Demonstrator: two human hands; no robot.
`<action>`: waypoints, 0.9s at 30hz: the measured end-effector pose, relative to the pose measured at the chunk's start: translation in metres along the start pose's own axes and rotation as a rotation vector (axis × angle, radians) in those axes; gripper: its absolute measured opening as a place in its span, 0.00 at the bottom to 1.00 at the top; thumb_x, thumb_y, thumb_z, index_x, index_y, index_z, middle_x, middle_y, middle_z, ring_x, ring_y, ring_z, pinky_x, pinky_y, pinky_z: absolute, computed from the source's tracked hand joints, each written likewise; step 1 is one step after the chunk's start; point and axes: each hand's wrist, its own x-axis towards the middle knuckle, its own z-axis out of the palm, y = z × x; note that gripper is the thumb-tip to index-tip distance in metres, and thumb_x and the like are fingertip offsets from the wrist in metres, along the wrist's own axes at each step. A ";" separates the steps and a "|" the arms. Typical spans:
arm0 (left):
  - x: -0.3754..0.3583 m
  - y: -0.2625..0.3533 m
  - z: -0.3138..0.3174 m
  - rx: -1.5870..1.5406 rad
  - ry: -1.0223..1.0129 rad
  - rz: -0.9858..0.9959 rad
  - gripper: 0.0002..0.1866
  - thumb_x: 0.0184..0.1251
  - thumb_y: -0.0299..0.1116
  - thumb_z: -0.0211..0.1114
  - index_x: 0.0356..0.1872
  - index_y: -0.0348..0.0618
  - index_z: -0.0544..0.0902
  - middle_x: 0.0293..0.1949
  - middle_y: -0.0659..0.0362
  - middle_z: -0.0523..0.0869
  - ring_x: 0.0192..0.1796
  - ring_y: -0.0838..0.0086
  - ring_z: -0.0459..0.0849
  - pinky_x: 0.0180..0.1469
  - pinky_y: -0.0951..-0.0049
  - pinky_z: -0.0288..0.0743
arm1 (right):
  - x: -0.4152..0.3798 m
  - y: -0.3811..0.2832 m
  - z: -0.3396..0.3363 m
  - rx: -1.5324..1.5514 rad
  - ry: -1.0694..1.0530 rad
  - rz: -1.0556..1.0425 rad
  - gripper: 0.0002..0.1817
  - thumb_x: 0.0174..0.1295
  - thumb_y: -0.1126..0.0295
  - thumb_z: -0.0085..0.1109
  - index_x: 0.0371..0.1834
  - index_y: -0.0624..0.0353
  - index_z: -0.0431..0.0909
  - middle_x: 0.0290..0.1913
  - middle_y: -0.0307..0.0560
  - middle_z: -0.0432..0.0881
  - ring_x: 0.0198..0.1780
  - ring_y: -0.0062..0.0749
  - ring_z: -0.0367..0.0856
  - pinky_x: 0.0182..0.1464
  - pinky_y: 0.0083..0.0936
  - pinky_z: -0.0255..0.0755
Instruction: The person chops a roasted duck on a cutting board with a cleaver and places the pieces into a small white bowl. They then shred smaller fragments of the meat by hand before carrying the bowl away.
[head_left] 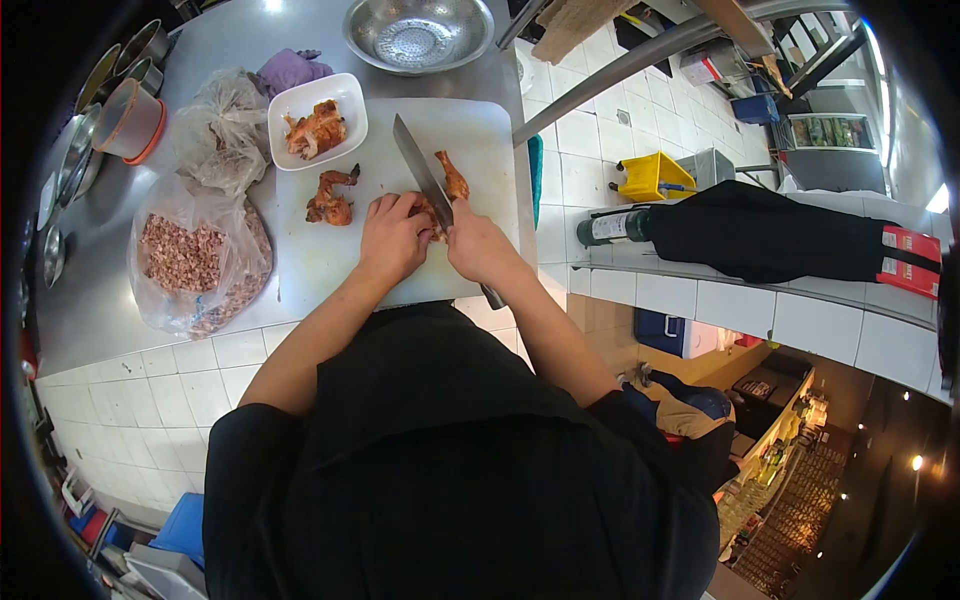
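Note:
My right hand (483, 243) is closed around a large kitchen knife (417, 160), its blade pointing away from me across the white cutting board (300, 265). My left hand (393, 238) curls its fingers over a piece of roasted chicken (428, 212), mostly hidden beneath the fingers and the blade. Right of the blade lies a browned drumstick (453, 176). A chicken wing piece (329, 198) rests on the board, left of my left hand. Behind it, a white square bowl (278, 143) holds another browned chicken piece (316, 130), overlapping the board's far left corner.
Clear plastic bags, one with chopped pinkish meat (180, 252), sit left of the board. A metal colander (418, 35) stands behind it. Metal pots and a plastic tub (128, 118) line the far left. A yellow mop bucket (650, 178) is on the floor to the right.

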 end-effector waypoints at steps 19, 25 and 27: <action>-0.007 0.003 -0.023 0.005 0.175 0.004 0.09 0.53 0.31 0.78 0.37 0.50 0.91 0.53 0.61 0.85 0.53 0.58 0.81 0.57 0.55 0.72 | -0.020 -0.003 -0.005 0.048 0.102 -0.023 0.15 0.72 0.71 0.52 0.56 0.69 0.66 0.33 0.77 0.83 0.39 0.77 0.82 0.46 0.66 0.72; 0.012 -0.005 -0.041 -0.057 0.328 -0.040 0.06 0.57 0.31 0.77 0.35 0.50 0.90 0.47 0.62 0.88 0.47 0.61 0.84 0.49 0.59 0.74 | -0.022 -0.001 0.011 -0.047 0.024 0.042 0.14 0.71 0.72 0.42 0.55 0.67 0.66 0.38 0.76 0.85 0.43 0.75 0.84 0.49 0.64 0.74; 0.032 0.000 -0.050 -0.060 0.433 0.027 0.04 0.59 0.31 0.77 0.35 0.50 0.90 0.47 0.61 0.89 0.46 0.61 0.85 0.49 0.59 0.75 | -0.022 0.002 0.019 -0.038 0.035 0.043 0.14 0.71 0.72 0.41 0.55 0.67 0.66 0.38 0.76 0.85 0.43 0.75 0.84 0.49 0.64 0.74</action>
